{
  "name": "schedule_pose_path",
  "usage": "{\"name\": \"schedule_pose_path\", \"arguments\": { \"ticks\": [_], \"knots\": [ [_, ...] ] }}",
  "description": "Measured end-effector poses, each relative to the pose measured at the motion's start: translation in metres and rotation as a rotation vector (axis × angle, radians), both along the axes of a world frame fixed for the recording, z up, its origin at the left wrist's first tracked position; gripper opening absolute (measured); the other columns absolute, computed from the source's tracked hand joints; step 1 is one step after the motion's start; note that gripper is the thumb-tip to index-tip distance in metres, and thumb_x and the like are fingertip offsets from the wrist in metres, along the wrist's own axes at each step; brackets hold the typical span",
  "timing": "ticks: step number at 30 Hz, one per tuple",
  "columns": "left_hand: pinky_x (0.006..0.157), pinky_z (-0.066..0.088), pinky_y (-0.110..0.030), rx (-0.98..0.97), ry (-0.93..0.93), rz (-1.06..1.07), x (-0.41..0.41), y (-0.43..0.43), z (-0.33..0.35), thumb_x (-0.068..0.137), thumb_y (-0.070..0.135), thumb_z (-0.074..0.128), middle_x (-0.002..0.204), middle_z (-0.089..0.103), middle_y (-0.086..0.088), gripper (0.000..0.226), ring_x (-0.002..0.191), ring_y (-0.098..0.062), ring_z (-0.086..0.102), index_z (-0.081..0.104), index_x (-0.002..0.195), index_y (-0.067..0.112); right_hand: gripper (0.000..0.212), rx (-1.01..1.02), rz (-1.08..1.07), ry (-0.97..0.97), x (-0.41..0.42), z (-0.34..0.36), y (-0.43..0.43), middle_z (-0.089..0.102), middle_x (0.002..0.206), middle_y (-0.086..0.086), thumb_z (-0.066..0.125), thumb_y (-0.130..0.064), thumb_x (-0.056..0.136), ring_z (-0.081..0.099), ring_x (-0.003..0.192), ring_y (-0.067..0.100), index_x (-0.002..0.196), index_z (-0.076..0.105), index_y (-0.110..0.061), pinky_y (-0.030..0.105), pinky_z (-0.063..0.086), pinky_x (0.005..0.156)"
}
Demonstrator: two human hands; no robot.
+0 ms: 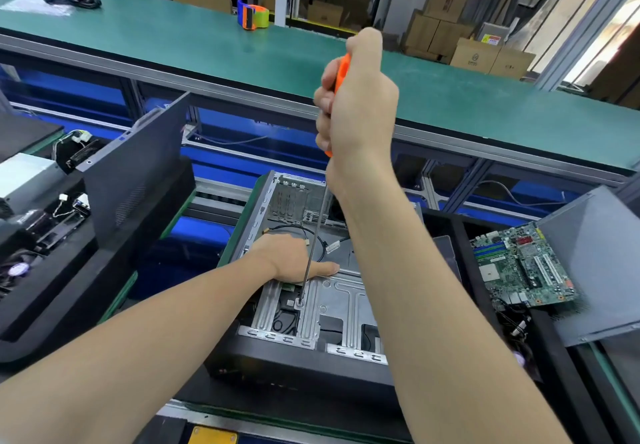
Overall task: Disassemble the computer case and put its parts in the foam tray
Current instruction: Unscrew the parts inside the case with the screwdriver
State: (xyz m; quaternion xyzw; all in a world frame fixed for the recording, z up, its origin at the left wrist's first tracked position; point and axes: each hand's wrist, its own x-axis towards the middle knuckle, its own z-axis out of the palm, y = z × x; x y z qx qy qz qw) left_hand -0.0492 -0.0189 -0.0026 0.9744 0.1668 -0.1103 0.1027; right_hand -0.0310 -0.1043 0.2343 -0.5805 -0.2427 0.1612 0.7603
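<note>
Green tabletop (173,38) behind | right hand (356,97) grips orange screwdriver (316,235) on bracket screw (298,303) | left hand (294,258) flat, bracing computer case (294,364) | next: back screw out

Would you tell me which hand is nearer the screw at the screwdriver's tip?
Left. The left hand rests on the case just beside the screw; the right hand grips the screwdriver handle high above it.
</note>
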Motion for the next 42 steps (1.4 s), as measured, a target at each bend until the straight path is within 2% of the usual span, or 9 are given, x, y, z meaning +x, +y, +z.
{"name": "schedule_pose_path", "arguments": {
  "ticks": [7, 15, 18, 24, 27, 29, 34, 37, 42],
  "knots": [
    [0.058, 0.034, -0.032, 0.005, -0.033, 0.019, 0.001, 0.003, -0.004, 0.052, 0.112, 0.016, 0.059, 0.058, 0.005, 0.100, 0.059, -0.012, 0.055, 0.052, 0.054, 0.019, 0.051, 0.021, 0.630, 0.056, 0.024, -0.002, 0.000, 0.019, 0.054, -0.003, 0.040, -0.043, 0.108, 0.011, 0.041, 0.014, 0.063, 0.038, -0.019, 0.020, 0.018, 0.040],
    [0.057, 0.032, -0.032, 0.006, -0.047, 0.026, 0.000, 0.003, -0.006, 0.052, 0.112, 0.016, 0.059, 0.050, 0.007, 0.098, 0.057, -0.010, 0.048, 0.047, 0.055, 0.020, 0.043, 0.225, 1.276, 0.327, 0.041, -0.011, -0.004, 0.033, 0.050, -0.002, 0.058, -0.033, 0.099, 0.013, 0.036, 0.005, 0.065, 0.040, -0.013, 0.014, 0.016, 0.040],
    [0.058, 0.036, -0.032, 0.014, -0.061, 0.027, 0.000, 0.004, -0.006, 0.053, 0.112, 0.017, 0.058, 0.053, 0.005, 0.099, 0.057, -0.011, 0.051, 0.049, 0.055, 0.019, 0.040, 0.225, 1.187, 0.296, 0.044, -0.008, 0.000, 0.038, 0.057, 0.004, 0.061, -0.036, 0.097, 0.022, 0.034, 0.010, 0.072, 0.041, -0.012, 0.021, 0.019, 0.039],
    [0.059, 0.040, -0.032, 0.033, -0.039, 0.022, -0.001, 0.002, -0.003, 0.050, 0.113, 0.012, 0.059, 0.057, 0.003, 0.103, 0.057, -0.015, 0.055, 0.051, 0.055, 0.018, 0.039, -0.088, 0.349, 0.125, 0.032, -0.001, -0.009, 0.051, 0.065, 0.002, 0.067, -0.047, 0.095, 0.046, 0.053, 0.018, 0.071, 0.051, -0.020, 0.031, 0.042, 0.060],
    [0.060, 0.044, -0.032, 0.037, -0.024, 0.024, -0.001, 0.001, -0.002, 0.052, 0.113, 0.013, 0.061, 0.062, 0.002, 0.104, 0.059, -0.015, 0.059, 0.054, 0.056, 0.017, 0.033, -0.148, 0.149, 0.117, 0.020, 0.006, -0.013, 0.065, 0.070, 0.005, 0.073, -0.048, 0.091, 0.056, 0.057, 0.017, 0.086, 0.065, -0.017, 0.032, 0.048, 0.063],
    [0.063, 0.047, -0.033, 0.036, -0.016, 0.030, -0.002, 0.000, -0.001, 0.055, 0.111, 0.016, 0.064, 0.063, 0.002, 0.103, 0.062, -0.015, 0.060, 0.057, 0.059, 0.016, 0.034, -0.140, 0.038, 0.125, 0.012, 0.007, -0.012, 0.066, 0.068, 0.001, 0.072, -0.048, 0.092, 0.057, 0.057, 0.017, 0.096, 0.067, -0.015, 0.032, 0.048, 0.061],
    [0.077, 0.052, -0.038, 0.045, 0.016, -0.051, -0.004, -0.002, 0.009, 0.053, 0.084, 0.010, 0.088, 0.069, -0.003, 0.090, 0.074, -0.023, 0.057, 0.064, 0.084, 0.018, 0.042, -0.038, -0.358, -0.068, -0.004, -0.009, 0.002, 0.041, 0.060, -0.005, 0.056, -0.045, 0.103, 0.038, 0.056, 0.012, 0.076, 0.047, -0.015, 0.028, 0.037, 0.054],
    [0.077, 0.052, -0.038, 0.034, 0.043, -0.031, -0.004, -0.002, 0.008, 0.055, 0.092, 0.011, 0.084, 0.067, 0.000, 0.095, 0.074, -0.022, 0.059, 0.064, 0.083, 0.018, 0.049, -0.038, -0.328, -0.076, 0.003, -0.011, 0.008, 0.041, 0.058, -0.002, 0.051, -0.045, 0.106, 0.037, 0.053, 0.014, 0.069, 0.048, -0.012, 0.031, 0.037, 0.053],
    [0.063, 0.044, -0.034, 0.047, 0.011, 0.032, -0.001, -0.001, 0.001, 0.058, 0.110, 0.018, 0.063, 0.057, 0.004, 0.101, 0.058, -0.015, 0.052, 0.056, 0.061, 0.017, 0.051, 0.064, 0.361, 0.097, 0.028, -0.009, 0.003, 0.029, 0.052, -0.001, 0.041, -0.042, 0.106, 0.019, 0.041, 0.015, 0.063, 0.044, -0.015, 0.020, 0.021, 0.042]
  ]
}}
